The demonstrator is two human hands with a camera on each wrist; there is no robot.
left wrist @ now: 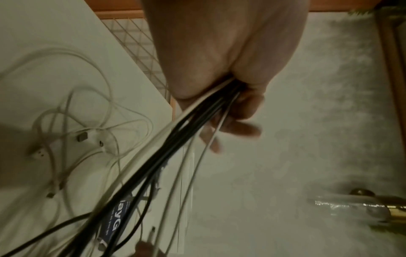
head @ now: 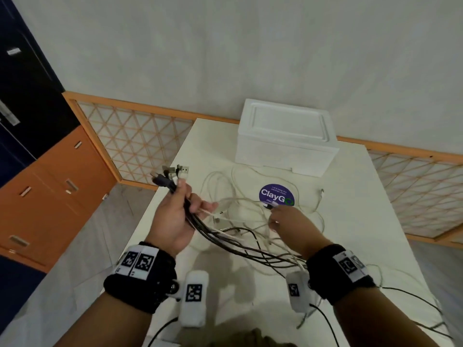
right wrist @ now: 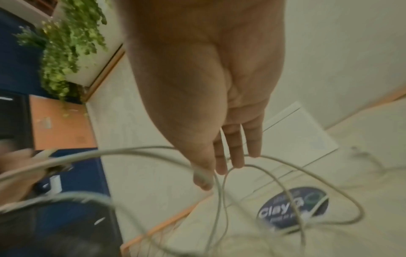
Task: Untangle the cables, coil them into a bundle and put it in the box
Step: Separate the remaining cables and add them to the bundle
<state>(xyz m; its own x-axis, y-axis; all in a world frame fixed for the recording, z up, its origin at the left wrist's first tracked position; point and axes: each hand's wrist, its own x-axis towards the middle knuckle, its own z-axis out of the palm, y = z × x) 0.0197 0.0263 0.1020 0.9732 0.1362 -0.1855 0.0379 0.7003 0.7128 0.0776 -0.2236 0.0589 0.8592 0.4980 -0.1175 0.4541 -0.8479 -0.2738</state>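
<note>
My left hand (head: 186, 204) is raised over the table's left side and grips a bundle of black and white cables (head: 225, 236). Their USB plugs (head: 175, 172) stick out above the fist. In the left wrist view the fingers (left wrist: 239, 111) curl round the same bundle (left wrist: 175, 139). My right hand (head: 278, 214) reaches over the tangle of white cables (head: 238, 191) on the table. Its thumb and forefinger (right wrist: 203, 180) pinch a thin white cable (right wrist: 131, 150); the other fingers are straight. The white foam box (head: 285, 141) stands at the table's far end with its lid on.
A round purple ClayGo sticker (head: 275, 195) lies on the white table (head: 363, 196) under the cables. More cable ends trail off the near right edge (head: 413, 296). Orange and dark blue cabinets (head: 50, 196) stand to the left, and a lattice panel (head: 135, 139) runs behind.
</note>
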